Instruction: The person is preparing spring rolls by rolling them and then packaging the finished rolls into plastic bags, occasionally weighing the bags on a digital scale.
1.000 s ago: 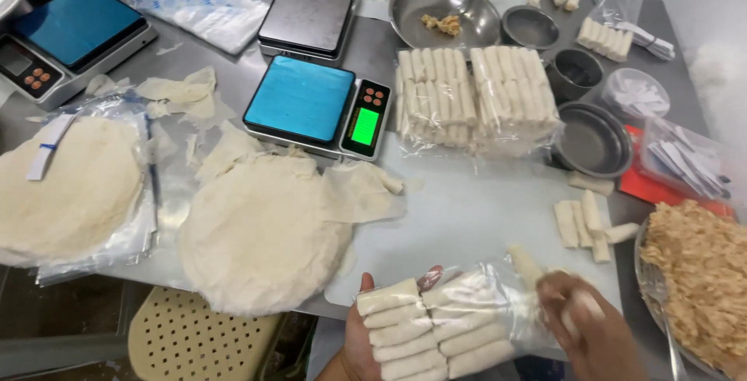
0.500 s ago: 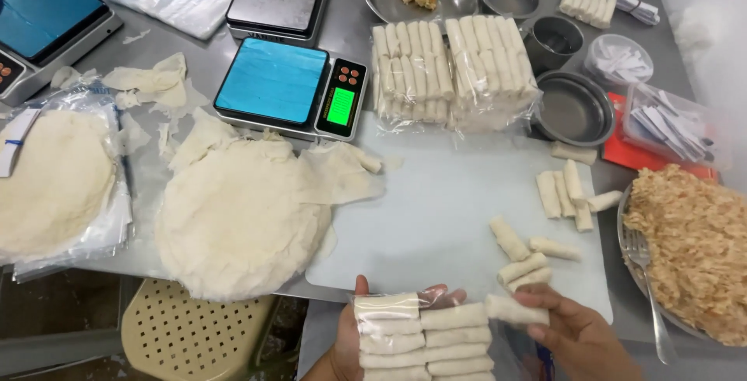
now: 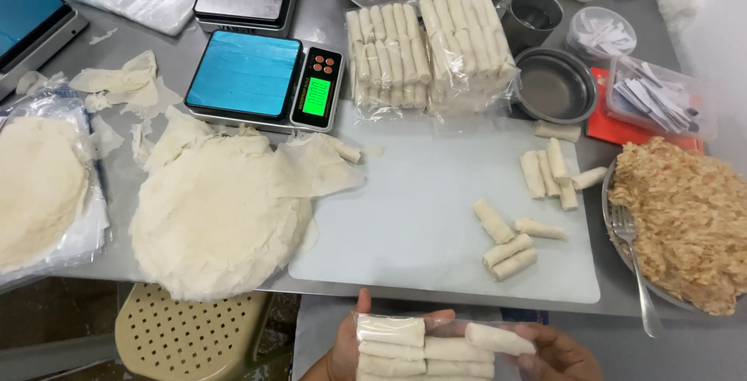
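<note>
A clear bag of rolls (image 3: 424, 346) is held low at the bottom of the view, just in front of the table edge. It is held up by the left hand (image 3: 342, 354), with the thumb pressed on its top corner and the fingers curled tight around the side. The right hand (image 3: 556, 354) is cupped under the other end, and one roll is being pushed in by it, so this hand is closed on the bag too.

A second ago the bag was seen lying lower and more to the left, with more rolls packed in sight. Now four loose rolls (image 3: 510, 237) are seen on the white cutting mat (image 3: 405, 217), where before that spot was hidden or bare. So it seems the rolls are still being sorted, and the bag is not yet full or shut.

Behind the mat, two packed bundles of rolls (image 3: 428, 50) are stacked beside a blue scale (image 3: 261, 77). A pile of round wrappers (image 3: 214, 217) is laid to the left. A plate of filling (image 3: 685, 217) with a fork (image 3: 634, 260) is set to the right.
</note>
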